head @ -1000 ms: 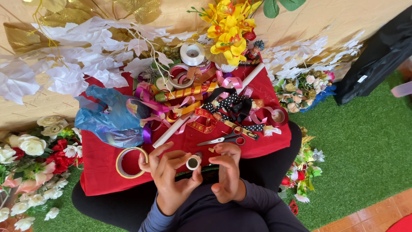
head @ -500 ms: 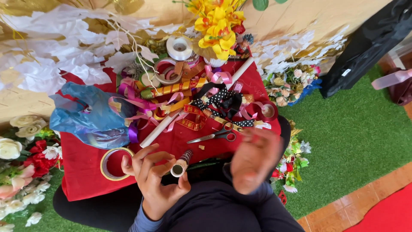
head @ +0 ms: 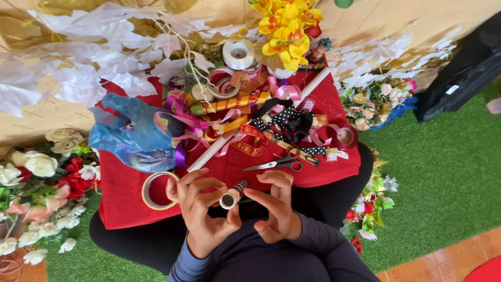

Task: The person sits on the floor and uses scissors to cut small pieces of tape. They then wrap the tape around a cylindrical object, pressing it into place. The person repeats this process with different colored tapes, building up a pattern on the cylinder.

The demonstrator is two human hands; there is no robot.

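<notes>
Ribbon spool (head: 231,197), a small cardboard tube wound with dark striped ribbon, sits pinched in the left hand (head: 204,209) over the lap. Right hand (head: 276,206) hovers beside it, fingers curled, holding nothing. Steady, light pinching suits the slippery ribbon. Metal scissors (head: 276,163) lie on the red-clothed tabletop (head: 120,201).

scissors (head: 279,163) on cloth (head: 120,201) | tape ring (head: 152,190) left of them | bag (head: 133,136) behind the ring

We sat in a floral craft workspace: ribbon spools (head: 237,55), scissors (head: 276,164), artificial flowers (head: 287,31) crowded the red cloth (head: 334,104) at centre frame
</notes>
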